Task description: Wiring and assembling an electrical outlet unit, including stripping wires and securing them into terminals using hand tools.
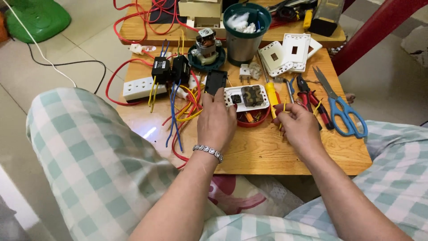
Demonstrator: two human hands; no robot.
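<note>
The left hand (217, 121) was held palm-down over the wooden table (267, 154), its fingertips closed on the lower edge of a small black rectangular module (215, 82). A beaded bracelet (208, 152) was worn on that wrist. The right hand (297, 126) was held with thumb and fingers pinched together on a short length of yellow wire (284, 109). Between the two hands, a white switch plate (246, 97) with dark inserts was laid across a red round dish (252, 118). A yellow-handled screwdriver (272, 94) was placed just beyond the right hand, with red-handled pliers (307, 94) and blue-handled scissors (345, 111) to its right. A tangle of red, yellow and blue wires (180, 111) was spread left of the left hand, beside a white power strip (137, 88).
</note>
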